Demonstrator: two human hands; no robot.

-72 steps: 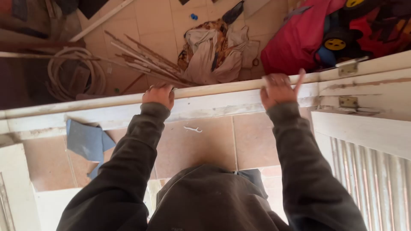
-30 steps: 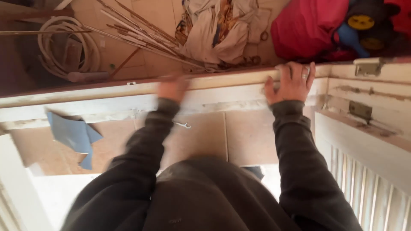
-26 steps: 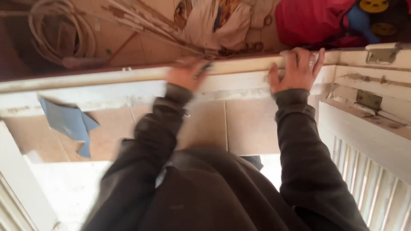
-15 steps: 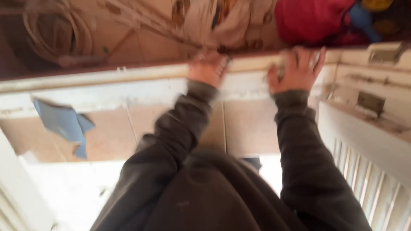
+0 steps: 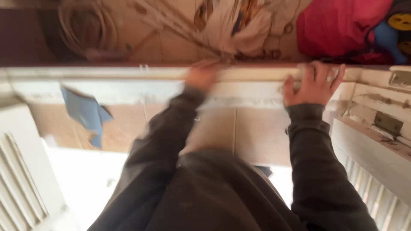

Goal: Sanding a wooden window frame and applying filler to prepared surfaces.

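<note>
Fingers of the right hand (image 5: 314, 83) lie spread and flat on a long white-painted wooden frame rail (image 5: 107, 79) that runs across the whole view, pressing on its top edge without closing around anything. The left hand (image 5: 203, 75) rests on the same rail, near the right one, but it is blurred, so whether its fingers are curled or flat cannot be told. Both arms wear dark grey sleeves (image 5: 317, 171). A metal hinge (image 5: 387, 123) sits on the white frame at the right. Beyond the rail, on the tan tiled floor (image 5: 252, 137), lie a red cloth bundle (image 5: 338, 30), crumpled pale fabric (image 5: 239, 25), a coiled cable (image 5: 85, 28) and thin rods. A blue scrap (image 5: 85, 113) lies below the rail at the left.
</note>
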